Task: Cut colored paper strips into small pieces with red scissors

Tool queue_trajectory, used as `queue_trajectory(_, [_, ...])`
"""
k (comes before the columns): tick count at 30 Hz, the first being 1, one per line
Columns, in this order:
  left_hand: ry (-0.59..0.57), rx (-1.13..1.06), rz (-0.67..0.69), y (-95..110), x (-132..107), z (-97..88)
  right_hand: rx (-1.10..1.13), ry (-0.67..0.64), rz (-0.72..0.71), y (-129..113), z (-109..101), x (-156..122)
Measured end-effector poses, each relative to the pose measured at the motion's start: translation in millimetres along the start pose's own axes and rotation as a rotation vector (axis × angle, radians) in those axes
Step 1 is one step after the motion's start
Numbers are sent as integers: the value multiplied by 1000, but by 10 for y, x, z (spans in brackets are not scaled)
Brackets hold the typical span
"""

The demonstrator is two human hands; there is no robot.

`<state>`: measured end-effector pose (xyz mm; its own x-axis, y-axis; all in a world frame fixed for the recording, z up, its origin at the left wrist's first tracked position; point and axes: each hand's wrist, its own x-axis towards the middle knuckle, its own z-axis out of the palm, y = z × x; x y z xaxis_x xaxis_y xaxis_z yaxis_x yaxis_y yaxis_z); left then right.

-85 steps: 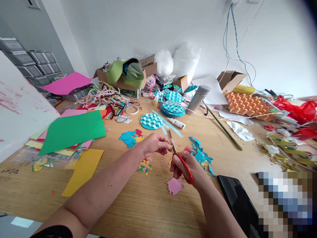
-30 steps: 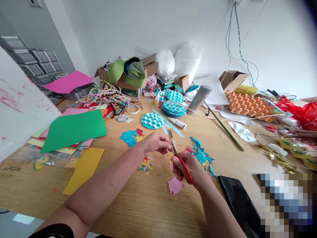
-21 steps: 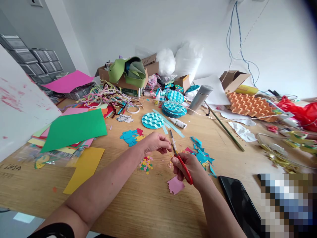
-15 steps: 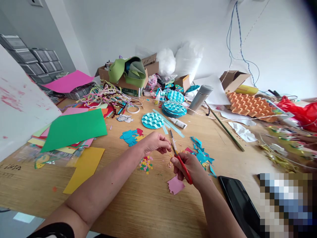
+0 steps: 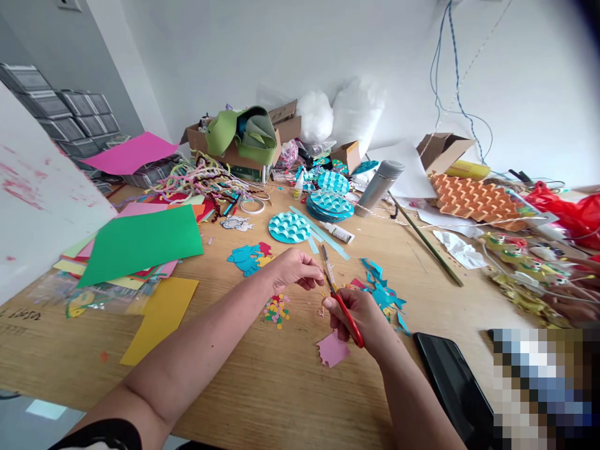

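Observation:
My right hand (image 5: 359, 312) grips red-handled scissors (image 5: 345, 312), their blades pointing away from me. Just left of the blades, the fingers of my left hand (image 5: 296, 269) are pinched together; whatever they hold is too small to make out. Beneath my hands lie small coloured paper dots (image 5: 276, 310) and a pink paper piece (image 5: 334, 349) with bites cut from its edge. Blue paper scraps (image 5: 375, 284) are to the right of the scissors. Beyond my left wrist sit blue fish cutouts (image 5: 244, 259) and a round blue disc with wavy pale strips (image 5: 288, 227).
Coloured sheets (image 5: 145, 244) and a yellow sheet (image 5: 164, 319) lie left. A grey flask (image 5: 380, 187), a glue bottle (image 5: 338, 233) and stacked blue discs (image 5: 330, 206) stand behind. A phone (image 5: 452, 381) is at right, near another person's hand (image 5: 579, 281) and yellow figures (image 5: 513, 265).
My hands and the scissors hold almost the same position. At the right edge, the yellow figures beside the other person's hand have shifted and show more clearly.

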<state>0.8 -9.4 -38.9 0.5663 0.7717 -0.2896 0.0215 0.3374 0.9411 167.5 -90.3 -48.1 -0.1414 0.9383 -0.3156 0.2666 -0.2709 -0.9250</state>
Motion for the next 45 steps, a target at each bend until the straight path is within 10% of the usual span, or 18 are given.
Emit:
queue_trajectory(15, [68,-71,-50,-34,1,110,167,324,-271,-40,-12,19])
queue_trajectory(45, [-17,314,-85,96,-101,82,181,450,-283,-11,-37,25])
